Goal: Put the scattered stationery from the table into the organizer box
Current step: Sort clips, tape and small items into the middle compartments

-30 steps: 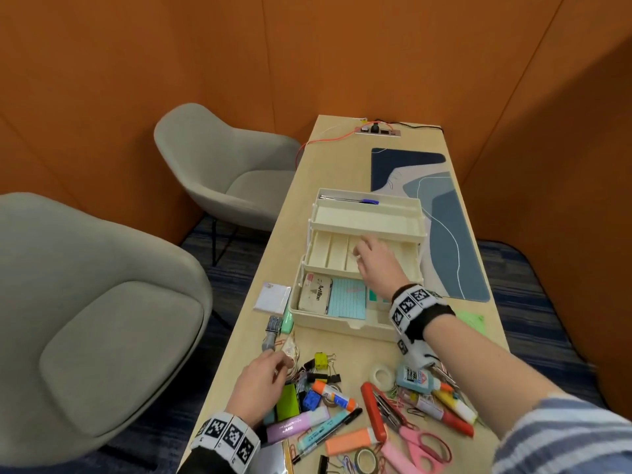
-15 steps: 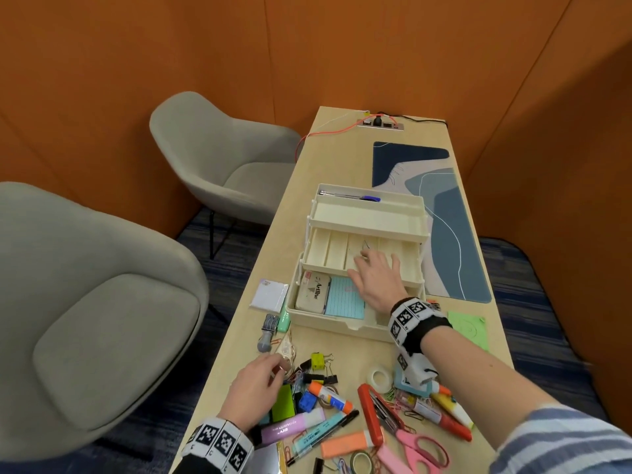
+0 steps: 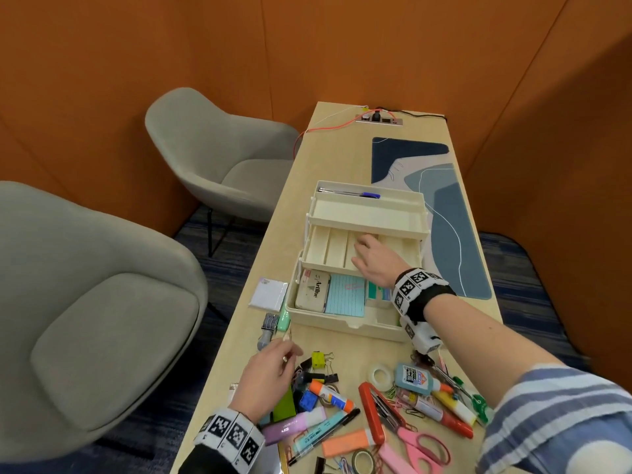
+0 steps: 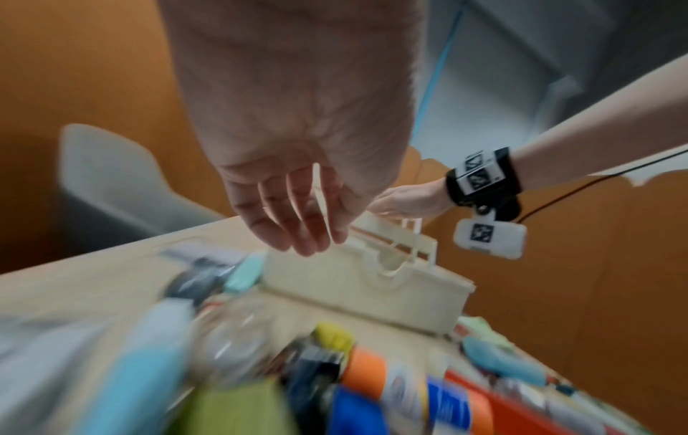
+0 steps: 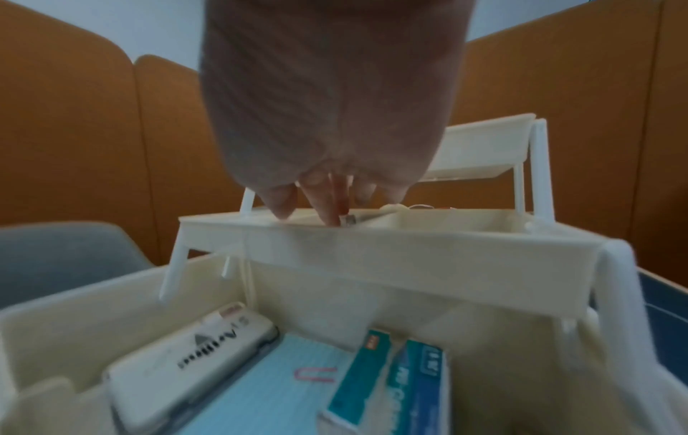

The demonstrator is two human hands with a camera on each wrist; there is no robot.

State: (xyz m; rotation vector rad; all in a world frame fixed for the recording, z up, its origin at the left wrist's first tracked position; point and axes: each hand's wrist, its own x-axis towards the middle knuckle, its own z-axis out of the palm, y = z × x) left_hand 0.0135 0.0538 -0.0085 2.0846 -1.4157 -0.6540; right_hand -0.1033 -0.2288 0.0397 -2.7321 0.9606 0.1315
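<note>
Two hands: both at work, well apart.
Right fingers [image 5: 327,203]: pointing down into a middle-tray slot, tips on a small item there; whether they pinch it I cannot tell.
Right hand [image 3: 374,260]: over the middle tray of the organizer [image 3: 345,323].
Left fingers [image 4: 297,217]: loosely extended, a thin pale strip lying across them; grip unclear.
Left hand [image 3: 270,378]: raised just above the pile, near the organizer's front left corner.
Organizer: tiers fanned open; pen [image 3: 352,194] in top tray; tin [image 3: 313,294], blue card [image 3: 345,299] and boxes in base.
Pile: glue stick [image 3: 330,395], scissors [image 3: 424,446], tape [image 3: 379,374], markers and clips scattered on the table [image 3: 328,155] before the organizer.
</note>
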